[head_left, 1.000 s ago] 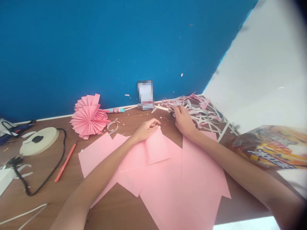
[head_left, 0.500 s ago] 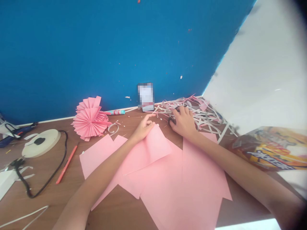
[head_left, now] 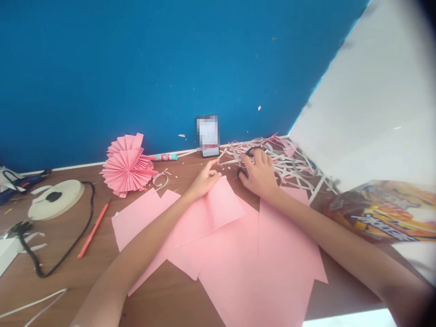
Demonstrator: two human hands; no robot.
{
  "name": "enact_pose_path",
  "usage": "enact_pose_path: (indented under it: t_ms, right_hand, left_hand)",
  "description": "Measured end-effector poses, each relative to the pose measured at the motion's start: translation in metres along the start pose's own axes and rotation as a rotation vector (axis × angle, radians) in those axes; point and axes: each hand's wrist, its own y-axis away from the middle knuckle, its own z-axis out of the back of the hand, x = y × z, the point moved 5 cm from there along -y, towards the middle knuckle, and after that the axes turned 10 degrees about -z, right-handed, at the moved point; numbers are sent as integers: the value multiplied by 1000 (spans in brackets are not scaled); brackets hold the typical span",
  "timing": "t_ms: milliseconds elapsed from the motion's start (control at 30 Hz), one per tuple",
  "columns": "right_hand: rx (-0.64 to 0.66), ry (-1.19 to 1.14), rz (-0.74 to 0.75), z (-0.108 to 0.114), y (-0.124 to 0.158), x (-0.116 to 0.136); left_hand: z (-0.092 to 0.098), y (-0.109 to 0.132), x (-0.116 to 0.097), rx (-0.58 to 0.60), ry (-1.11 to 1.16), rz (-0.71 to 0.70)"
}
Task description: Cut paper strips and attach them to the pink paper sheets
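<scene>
My right hand (head_left: 260, 175) is closed on a pair of scissors (head_left: 233, 161), thumb and fingers in the black handle loops. The blades point left, toward my left hand's fingertips. My left hand (head_left: 206, 178) rests on the upper corner of a curled sheet of pink paper (head_left: 226, 204), fingers bent against its edge and the index finger stretched toward the blades. Whether a thin strip lies at that fingertip I cannot make out. More pink sheets (head_left: 259, 272) lie overlapping under both forearms.
Behind my right hand is a heap of paper strips (head_left: 296, 165). A phone (head_left: 208, 136) leans on the blue wall. To the left lie a pleated pink paper fan (head_left: 127, 170), a glue stick (head_left: 166, 157), a red pen (head_left: 93, 230) and a white disc with a black cable (head_left: 56, 202). At right sits a plastic packet (head_left: 384, 213).
The scissors' handles and blades have spread further apart. My left hand and the pink paper stay nearly in place. The whole view has shifted slightly.
</scene>
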Motion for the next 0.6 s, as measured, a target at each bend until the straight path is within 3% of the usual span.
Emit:
enact_pose_path:
  t_ms: [267, 500, 600]
  right_hand:
    - [7, -30, 8, -1, 1, 1]
    - [38, 12, -44, -3, 0, -3]
    - [45, 51, -78, -5, 0, -7]
  left_hand:
    - [-1, -4, 3, 34, -86, -78]
    - [-2, -2, -1, 40, -114, -54]
    - [0, 0, -1, -12, -86, -18]
